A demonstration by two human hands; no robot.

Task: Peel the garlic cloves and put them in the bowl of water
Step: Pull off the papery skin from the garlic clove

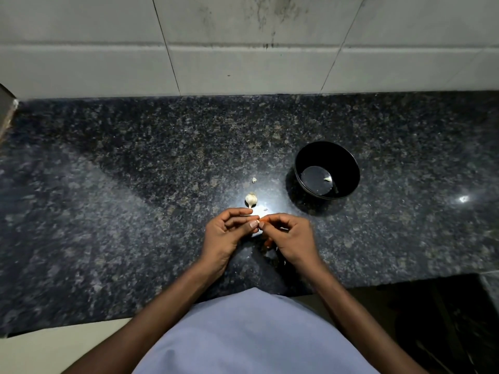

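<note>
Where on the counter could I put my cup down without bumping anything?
Left of the left hand and garlic bulb, the counter is bare. Right of the bowl is bare too. Between bulb, bowl and hands is crowded.

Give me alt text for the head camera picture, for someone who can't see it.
Two bare hands, left hand and right hand, pinch a garlic clove between them over a dark granite counter. Behind them lies a garlic bulb, and to the right stands a black bowl of water holding one clove.
</note>
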